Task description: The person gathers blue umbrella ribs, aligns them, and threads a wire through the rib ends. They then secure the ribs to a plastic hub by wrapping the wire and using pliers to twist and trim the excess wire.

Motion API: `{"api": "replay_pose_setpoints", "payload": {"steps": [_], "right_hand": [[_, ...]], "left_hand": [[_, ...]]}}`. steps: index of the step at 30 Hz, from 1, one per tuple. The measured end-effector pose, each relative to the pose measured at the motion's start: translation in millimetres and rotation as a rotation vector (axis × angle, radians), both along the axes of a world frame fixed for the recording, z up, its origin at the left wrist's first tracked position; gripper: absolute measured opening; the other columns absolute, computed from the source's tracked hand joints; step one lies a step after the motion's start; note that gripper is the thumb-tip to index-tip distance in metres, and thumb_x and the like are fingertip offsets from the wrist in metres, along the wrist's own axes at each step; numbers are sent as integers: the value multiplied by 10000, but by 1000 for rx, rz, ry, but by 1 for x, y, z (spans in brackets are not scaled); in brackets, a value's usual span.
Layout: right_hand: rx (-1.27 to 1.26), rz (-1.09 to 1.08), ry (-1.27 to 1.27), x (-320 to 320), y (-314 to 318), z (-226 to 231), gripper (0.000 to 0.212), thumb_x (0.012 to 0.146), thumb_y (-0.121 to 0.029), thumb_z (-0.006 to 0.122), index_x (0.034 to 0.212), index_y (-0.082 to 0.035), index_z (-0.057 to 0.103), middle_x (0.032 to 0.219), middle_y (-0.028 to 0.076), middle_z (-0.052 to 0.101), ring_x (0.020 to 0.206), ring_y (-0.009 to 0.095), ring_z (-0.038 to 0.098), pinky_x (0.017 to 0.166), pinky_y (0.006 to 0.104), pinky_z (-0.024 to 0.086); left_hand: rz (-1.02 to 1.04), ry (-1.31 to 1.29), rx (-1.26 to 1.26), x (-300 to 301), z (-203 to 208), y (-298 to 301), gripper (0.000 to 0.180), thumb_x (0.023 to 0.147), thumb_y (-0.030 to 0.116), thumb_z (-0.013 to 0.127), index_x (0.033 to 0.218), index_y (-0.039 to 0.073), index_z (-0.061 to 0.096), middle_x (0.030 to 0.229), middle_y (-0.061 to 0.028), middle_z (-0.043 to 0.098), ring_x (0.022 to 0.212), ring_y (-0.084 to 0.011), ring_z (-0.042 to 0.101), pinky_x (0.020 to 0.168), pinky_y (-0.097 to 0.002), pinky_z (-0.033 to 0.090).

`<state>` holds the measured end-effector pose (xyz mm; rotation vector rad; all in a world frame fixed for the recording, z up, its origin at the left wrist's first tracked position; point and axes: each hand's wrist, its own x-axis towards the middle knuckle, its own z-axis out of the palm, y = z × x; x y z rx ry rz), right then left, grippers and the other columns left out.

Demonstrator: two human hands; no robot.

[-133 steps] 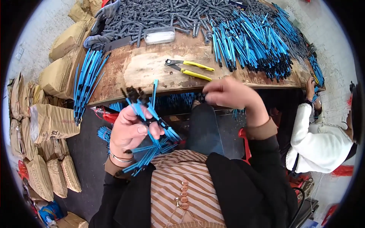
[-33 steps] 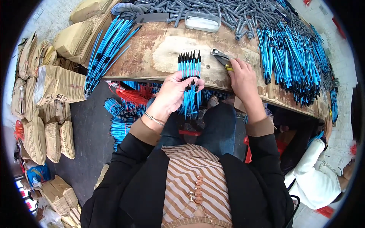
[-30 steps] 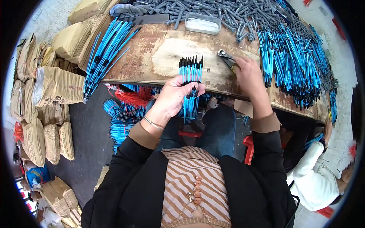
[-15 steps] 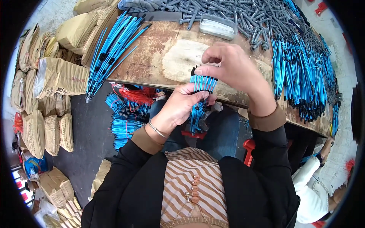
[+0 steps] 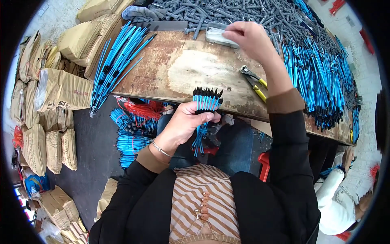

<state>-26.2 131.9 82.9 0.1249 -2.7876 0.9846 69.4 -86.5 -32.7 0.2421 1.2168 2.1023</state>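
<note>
My left hand is wrapped round a bundle of thin blue rods with black tips, held upright just off the table's front edge. The black tips point toward the table and the lower ends hang below the fist. Over the table, my right hand is closed in a pinch beside a small clear tray of thin white strips. What its fingertips hold, if anything, cannot be made out. On the wood beneath my right forearm lie pliers with yellow and black handles.
Grey plastic tubular parts are heaped at the back. Blue rods lie thickly at the right; more fan out at the left. Tied blue bundles are below the table. Brown paper sacks are stacked at left. Another person's white sleeve shows at lower right.
My right hand has left the tips of the bundle and moved away to the white strips' tray. The pliers have come into sight. My left hand still grips the bundle.
</note>
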Motion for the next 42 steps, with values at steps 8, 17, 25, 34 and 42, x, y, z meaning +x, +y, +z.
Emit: {"api": "replay_pose_setpoints", "payload": {"steps": [8, 17, 25, 34, 42], "right_hand": [[801, 9, 19, -104, 26, -69, 160, 761, -160, 587, 848, -78, 693, 709, 104, 663, 620, 306, 603, 616, 388, 503], [744, -137, 147, -71, 21, -56, 174, 826, -103, 520, 844, -22, 673, 846, 117, 683, 700, 264, 654, 625, 357, 516], [-852, 602, 112, 77, -42, -43, 99, 906, -30, 483, 883, 36, 553, 875, 159, 627, 677, 170, 579, 652, 244, 499], [-745, 602, 292, 150, -89, -66, 17, 852, 8, 515, 852, -2, 530, 1035, 151, 605, 841, 239, 564, 754, 292, 451], [-890, 919, -14, 202, -113, -88, 40, 840, 29, 538, 838, -7, 555, 1048, 150, 602, 801, 226, 569, 721, 291, 458]], "left_hand": [[19, -190, 11, -11, 8, 5, 202, 829, -57, 571, 1023, -29, 623, 870, -146, 673, 792, -196, 652, 754, -263, 525], [53, -231, 89, -15, 4, 7, 176, 836, -14, 608, 1012, -23, 624, 877, -147, 673, 792, -212, 658, 735, -271, 533], [54, -109, 155, -15, -5, 4, 187, 828, -2, 623, 1014, -21, 625, 888, -147, 674, 789, -213, 660, 731, -281, 540], [61, 93, 216, 1, -8, -3, 175, 820, -16, 614, 992, -17, 642, 888, -129, 682, 798, -193, 657, 749, -265, 531], [54, 359, -49, -1, -4, 6, 254, 817, -15, 617, 1071, -12, 609, 878, -111, 672, 767, -190, 642, 764, -268, 515]]}}
